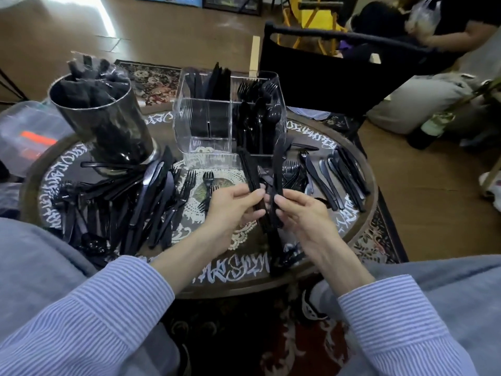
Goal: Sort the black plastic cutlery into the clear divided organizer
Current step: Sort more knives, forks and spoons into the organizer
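Mid-sort at a round patterned table [360, 213]: the left hand [233, 204] and right hand [301, 210] each pinch a small bundle of black plastic knives [276, 169], held just above the tabletop in front of the clear divided plastic organizer [206, 123]. The bundles stand roughly upright, long axes near vertical, tips leaning toward the organizer. Forks and spoons fill its right compartments and knives stand at its far left; loose black cutlery [151, 202] remains scattered. Likely next: square the bundle, then lower it into the knife compartment.
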